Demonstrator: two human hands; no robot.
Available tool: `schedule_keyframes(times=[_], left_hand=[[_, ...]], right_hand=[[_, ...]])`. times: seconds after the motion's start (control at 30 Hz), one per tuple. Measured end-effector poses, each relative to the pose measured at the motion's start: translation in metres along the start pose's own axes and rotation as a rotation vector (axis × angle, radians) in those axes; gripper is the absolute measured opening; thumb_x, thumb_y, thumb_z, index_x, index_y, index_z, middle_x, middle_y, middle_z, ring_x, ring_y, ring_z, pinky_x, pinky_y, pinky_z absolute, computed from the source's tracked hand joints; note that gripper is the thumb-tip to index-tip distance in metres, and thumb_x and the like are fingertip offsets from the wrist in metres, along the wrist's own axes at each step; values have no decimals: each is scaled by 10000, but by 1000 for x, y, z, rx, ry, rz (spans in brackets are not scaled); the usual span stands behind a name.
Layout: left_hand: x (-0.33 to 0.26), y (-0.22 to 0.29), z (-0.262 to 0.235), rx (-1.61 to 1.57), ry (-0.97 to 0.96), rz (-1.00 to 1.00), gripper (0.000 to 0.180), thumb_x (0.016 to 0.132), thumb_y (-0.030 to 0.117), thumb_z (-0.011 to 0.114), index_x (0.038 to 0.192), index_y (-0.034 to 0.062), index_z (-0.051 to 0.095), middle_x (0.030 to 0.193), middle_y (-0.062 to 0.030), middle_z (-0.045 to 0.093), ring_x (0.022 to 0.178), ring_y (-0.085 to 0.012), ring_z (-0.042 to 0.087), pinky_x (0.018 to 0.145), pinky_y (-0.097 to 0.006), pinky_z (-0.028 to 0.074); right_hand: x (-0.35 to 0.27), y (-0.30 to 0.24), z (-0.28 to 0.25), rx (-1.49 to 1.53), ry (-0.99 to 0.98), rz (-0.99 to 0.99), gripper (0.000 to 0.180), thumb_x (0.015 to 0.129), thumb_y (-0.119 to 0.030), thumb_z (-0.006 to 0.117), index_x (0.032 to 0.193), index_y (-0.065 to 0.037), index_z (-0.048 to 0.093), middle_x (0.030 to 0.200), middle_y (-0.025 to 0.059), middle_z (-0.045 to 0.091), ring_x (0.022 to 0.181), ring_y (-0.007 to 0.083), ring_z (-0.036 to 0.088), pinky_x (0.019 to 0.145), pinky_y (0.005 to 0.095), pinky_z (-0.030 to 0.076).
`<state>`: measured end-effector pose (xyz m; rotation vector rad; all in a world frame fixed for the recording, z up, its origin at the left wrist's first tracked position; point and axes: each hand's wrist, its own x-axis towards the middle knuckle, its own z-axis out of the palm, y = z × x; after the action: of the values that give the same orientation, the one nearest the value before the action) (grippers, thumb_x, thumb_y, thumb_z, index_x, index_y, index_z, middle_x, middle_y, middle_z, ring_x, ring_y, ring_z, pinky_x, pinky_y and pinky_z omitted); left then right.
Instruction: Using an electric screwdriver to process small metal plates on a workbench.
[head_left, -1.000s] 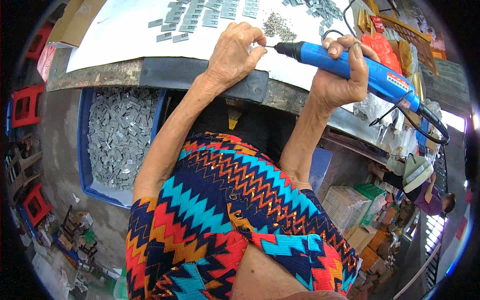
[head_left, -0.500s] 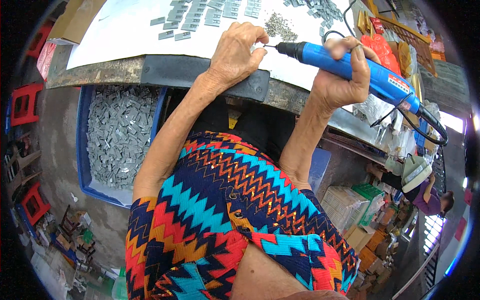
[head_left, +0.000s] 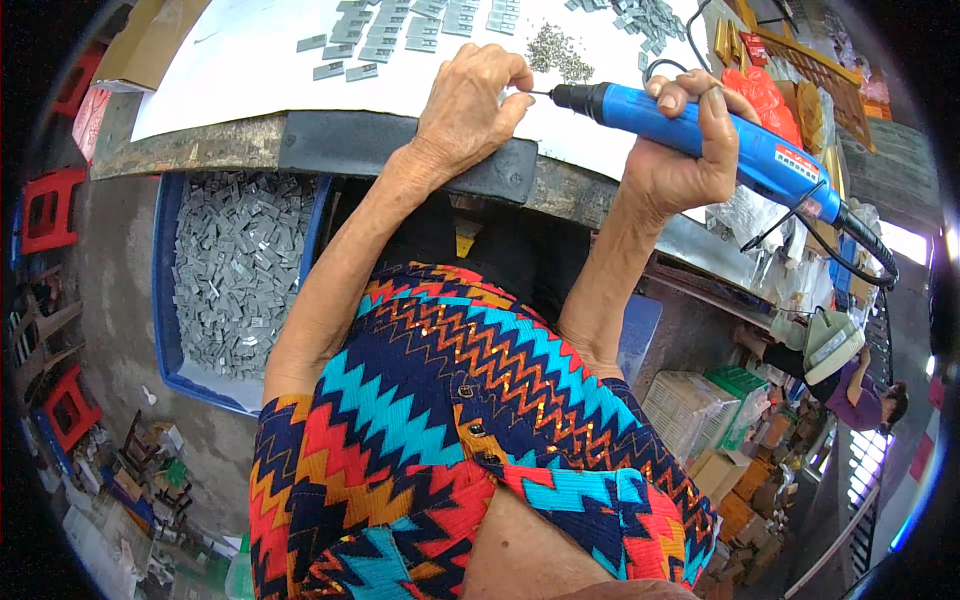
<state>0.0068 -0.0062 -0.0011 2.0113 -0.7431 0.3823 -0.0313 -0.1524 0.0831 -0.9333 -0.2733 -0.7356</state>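
My right hand (head_left: pixel 690 145) is wrapped round a blue electric screwdriver (head_left: pixel 655 118), which lies nearly level over the table, its thin bit pointing left. The bit's tip meets the fingertips of my left hand (head_left: pixel 470 105), whose thumb and forefinger are curled together. Whatever they pinch is mostly hidden by the fingers. Beyond that hand, small grey flat pieces (head_left: pixel 380 40) lie in rows on white paper (head_left: pixel 250 60). A scatter of tiny screws (head_left: pixel 560 55) is just past the bit, and a loose pile of grey pieces (head_left: pixel 648 22) sits farther right.
A blue bin (head_left: pixel 170 330) full of grey pieces stands low at my left. Dark padding (head_left: pixel 340 142) covers part of the table edge. A black cord (head_left: pixel 870 235) trails from the screwdriver. Red stools (head_left: pixel 52 208) are far left; boxes (head_left: pixel 690 410) and another person (head_left: pixel 865 395) are at right.
Both hands and the screwdriver stay almost in place. The fingers of my right hand have shifted slightly on the screwdriver's body.
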Motion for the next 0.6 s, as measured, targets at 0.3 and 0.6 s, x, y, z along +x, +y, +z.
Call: schedule_keyframes(times=[0.3, 0.6], left_hand=[[-1, 5, 1, 97, -12, 69, 117, 698, 67, 619, 799, 47, 563, 835, -61, 569, 830, -221, 512, 719, -344, 373], [-2, 5, 1, 120, 22, 136, 145, 690, 76, 621, 819, 65, 555, 823, -46, 552, 803, -221, 505, 705, -340, 345]], right_hand=[[2, -1, 5, -53, -9, -24, 180, 700, 10, 570, 857, 43, 491, 697, 191, 574, 512, 198, 540, 553, 347, 476], [-1, -1, 8, -74, -17, -48, 182, 700, 9, 569, 861, 44, 491, 699, 191, 574, 511, 195, 539, 550, 352, 480]])
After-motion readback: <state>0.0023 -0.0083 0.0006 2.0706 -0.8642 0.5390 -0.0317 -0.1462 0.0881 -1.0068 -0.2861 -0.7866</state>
